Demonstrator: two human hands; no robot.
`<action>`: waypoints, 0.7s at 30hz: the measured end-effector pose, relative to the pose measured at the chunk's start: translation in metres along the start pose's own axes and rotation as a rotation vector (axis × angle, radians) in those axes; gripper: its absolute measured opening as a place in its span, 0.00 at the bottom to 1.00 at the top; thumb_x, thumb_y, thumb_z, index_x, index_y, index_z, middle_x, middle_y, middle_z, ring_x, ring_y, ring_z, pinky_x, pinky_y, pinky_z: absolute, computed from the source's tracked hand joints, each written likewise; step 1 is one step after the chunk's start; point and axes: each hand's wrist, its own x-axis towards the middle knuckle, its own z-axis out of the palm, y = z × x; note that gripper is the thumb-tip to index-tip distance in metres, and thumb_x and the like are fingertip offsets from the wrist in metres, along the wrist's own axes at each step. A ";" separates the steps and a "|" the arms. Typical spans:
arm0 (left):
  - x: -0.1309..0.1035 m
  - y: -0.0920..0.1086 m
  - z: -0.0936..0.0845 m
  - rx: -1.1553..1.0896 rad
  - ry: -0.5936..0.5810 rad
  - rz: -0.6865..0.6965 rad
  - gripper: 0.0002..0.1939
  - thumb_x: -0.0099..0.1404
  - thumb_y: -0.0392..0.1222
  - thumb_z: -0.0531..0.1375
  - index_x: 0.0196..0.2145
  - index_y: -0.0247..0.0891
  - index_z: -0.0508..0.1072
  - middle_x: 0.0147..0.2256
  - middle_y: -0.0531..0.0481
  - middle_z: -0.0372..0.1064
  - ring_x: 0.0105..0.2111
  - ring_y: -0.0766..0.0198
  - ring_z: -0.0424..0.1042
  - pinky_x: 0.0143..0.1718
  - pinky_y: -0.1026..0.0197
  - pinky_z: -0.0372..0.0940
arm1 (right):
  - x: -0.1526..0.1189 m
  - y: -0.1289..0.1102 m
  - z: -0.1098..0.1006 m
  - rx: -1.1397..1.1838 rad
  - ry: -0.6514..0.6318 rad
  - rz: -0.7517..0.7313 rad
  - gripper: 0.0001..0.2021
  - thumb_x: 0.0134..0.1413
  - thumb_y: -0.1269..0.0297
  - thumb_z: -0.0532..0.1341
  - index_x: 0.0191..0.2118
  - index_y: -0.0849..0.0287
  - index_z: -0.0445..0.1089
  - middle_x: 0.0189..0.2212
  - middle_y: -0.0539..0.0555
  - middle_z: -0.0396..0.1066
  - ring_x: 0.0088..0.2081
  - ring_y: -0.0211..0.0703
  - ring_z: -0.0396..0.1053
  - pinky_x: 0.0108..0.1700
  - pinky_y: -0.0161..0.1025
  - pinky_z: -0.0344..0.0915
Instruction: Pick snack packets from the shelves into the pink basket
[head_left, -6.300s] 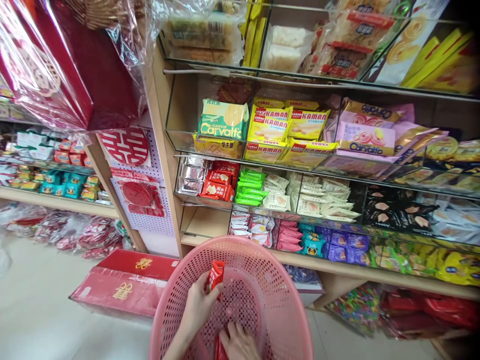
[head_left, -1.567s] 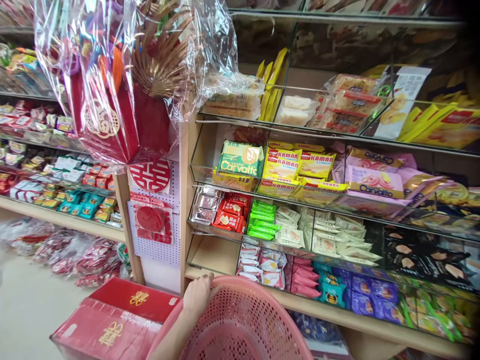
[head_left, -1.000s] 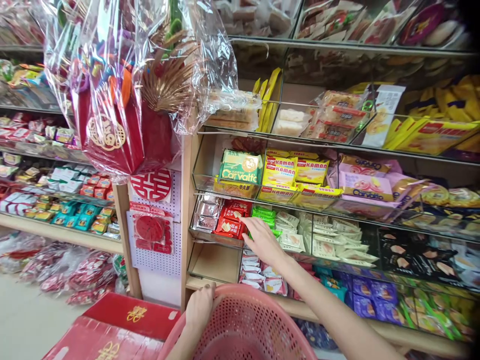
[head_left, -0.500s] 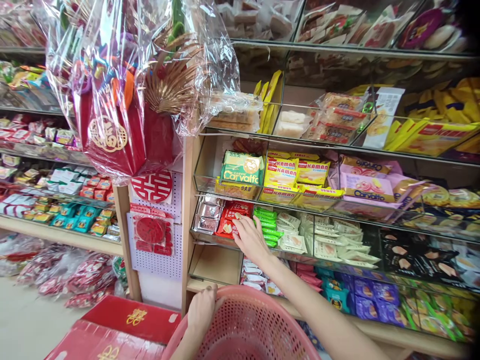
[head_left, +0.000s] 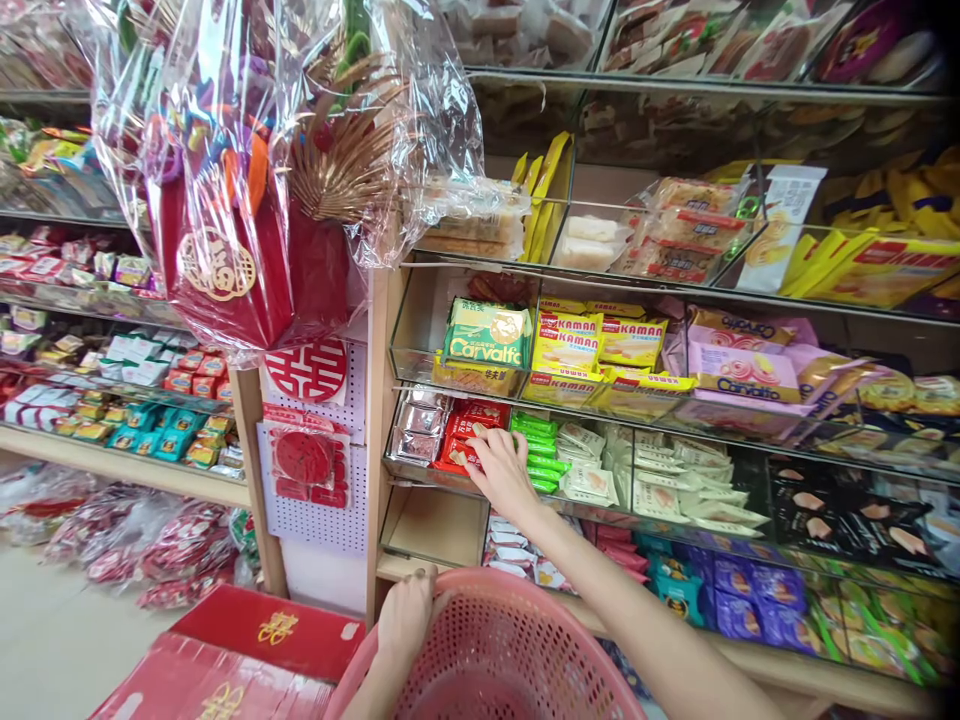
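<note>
My left hand (head_left: 406, 615) is closed round the far left rim of a pink perforated plastic basket (head_left: 517, 600), which stands below the shelves. Higher up, my right hand (head_left: 499, 460) reaches into a shelf compartment of red snack packets (head_left: 466, 425). Its fingertips are on or just above the packets, spread a little, with no packet seen lifted. Part of the packets is hidden behind this hand. Silver-brown wrapped packets (head_left: 421, 425) lie to its left, and bright green packets (head_left: 541, 455) lie to its right.
Clear dividers and front lips edge the compartments. Above are green Carvalfo (head_left: 486, 340) and yellow KAMAN packets (head_left: 574, 345). A cellophane-wrapped red gift arrangement (head_left: 240, 250) hangs at upper left. Red boxes (head_left: 285, 635) stand left of the basket; a wooden upright (head_left: 381, 400) divides the shelving.
My right hand has shifted slightly over the red packets, its fingertips a little more apart. My left hand stays on the basket rim. The view has moved very slightly.
</note>
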 end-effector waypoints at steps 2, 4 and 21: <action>0.000 0.000 0.000 0.002 0.004 0.000 0.12 0.66 0.48 0.52 0.40 0.37 0.67 0.36 0.45 0.73 0.37 0.57 0.74 0.31 0.61 0.61 | -0.002 -0.002 0.002 0.027 -0.005 0.004 0.09 0.59 0.63 0.52 0.44 0.56 0.65 0.45 0.57 0.68 0.51 0.49 0.58 0.58 0.58 0.39; -0.001 0.000 0.000 0.007 0.008 -0.001 0.13 0.66 0.48 0.52 0.40 0.37 0.67 0.36 0.45 0.73 0.37 0.56 0.74 0.31 0.61 0.61 | -0.003 -0.003 0.004 0.057 -0.017 0.003 0.07 0.58 0.67 0.53 0.42 0.56 0.65 0.43 0.56 0.70 0.50 0.48 0.59 0.59 0.60 0.36; -0.002 0.005 -0.011 0.015 -0.057 -0.006 0.13 0.66 0.47 0.52 0.42 0.38 0.67 0.38 0.43 0.73 0.38 0.57 0.74 0.33 0.63 0.61 | -0.064 -0.018 -0.052 1.137 -0.412 0.401 0.16 0.53 0.54 0.57 0.45 0.56 0.65 0.35 0.52 0.69 0.29 0.39 0.67 0.28 0.37 0.66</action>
